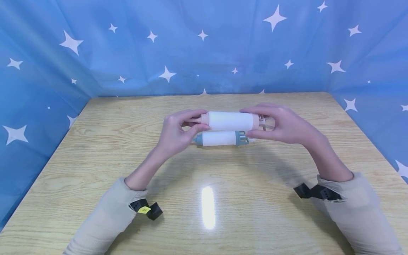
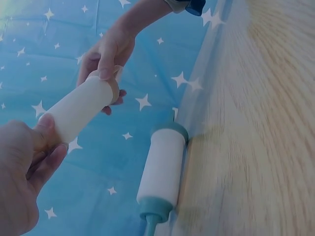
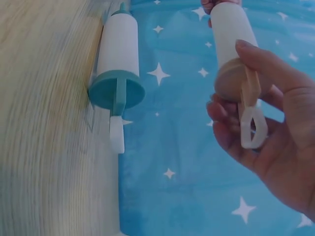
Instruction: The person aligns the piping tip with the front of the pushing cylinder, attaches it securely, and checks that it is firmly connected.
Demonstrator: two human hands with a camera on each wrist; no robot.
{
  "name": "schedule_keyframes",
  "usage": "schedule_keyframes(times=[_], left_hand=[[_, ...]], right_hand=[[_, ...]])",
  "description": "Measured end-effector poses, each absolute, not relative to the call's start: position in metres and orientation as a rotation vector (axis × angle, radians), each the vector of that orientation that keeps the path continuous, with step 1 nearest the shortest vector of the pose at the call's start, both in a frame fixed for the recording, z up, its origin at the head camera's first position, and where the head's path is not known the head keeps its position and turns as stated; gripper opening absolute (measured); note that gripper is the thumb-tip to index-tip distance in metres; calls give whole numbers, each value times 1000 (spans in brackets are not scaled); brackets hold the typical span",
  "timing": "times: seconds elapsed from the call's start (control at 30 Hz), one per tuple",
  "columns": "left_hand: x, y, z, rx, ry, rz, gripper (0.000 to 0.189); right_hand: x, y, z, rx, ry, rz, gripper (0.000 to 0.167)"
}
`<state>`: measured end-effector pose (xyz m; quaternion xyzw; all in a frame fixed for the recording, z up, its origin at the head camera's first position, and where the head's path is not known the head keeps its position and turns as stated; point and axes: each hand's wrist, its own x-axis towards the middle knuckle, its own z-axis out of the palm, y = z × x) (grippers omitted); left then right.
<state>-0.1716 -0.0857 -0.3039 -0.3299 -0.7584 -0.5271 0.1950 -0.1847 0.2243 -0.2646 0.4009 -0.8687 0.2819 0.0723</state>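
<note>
A lint roller (image 1: 231, 121) with a white roll and pink ends is held level over the table between both hands. At its left end, my left hand (image 1: 176, 131) pinches the pink part between thumb and fingers. My right hand (image 1: 287, 124) grips the other end, thumb and fingers on opposite sides, beside a pale hooked loop (image 3: 253, 129). Just under and nearer to me lies a second lint roller (image 1: 220, 138), white with teal ends. A teal stem (image 2: 151, 225) sticks out at its left, and a white tip (image 3: 116, 135) at its right.
The wood-grain table (image 1: 95, 152) runs back to a blue curtain (image 1: 137, 46) with white stars, which also closes in both sides. Small black devices are strapped to the left sleeve (image 1: 108, 216) and the right sleeve (image 1: 357, 209). A bright glare (image 1: 208, 208) shows on the tabletop.
</note>
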Motion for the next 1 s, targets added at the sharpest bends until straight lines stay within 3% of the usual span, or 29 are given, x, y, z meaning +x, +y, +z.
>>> schedule_keyframes(times=[0.5,1.0], left_hand=[[-188,-94,-316,-745,-2288,-1598,36],[-213,-92,-331,-648,-2408,-1500,38]], right_hand=[[-201,224,-278,958,-2698,760,65],[-227,225,-285,942,-2830,824,71]])
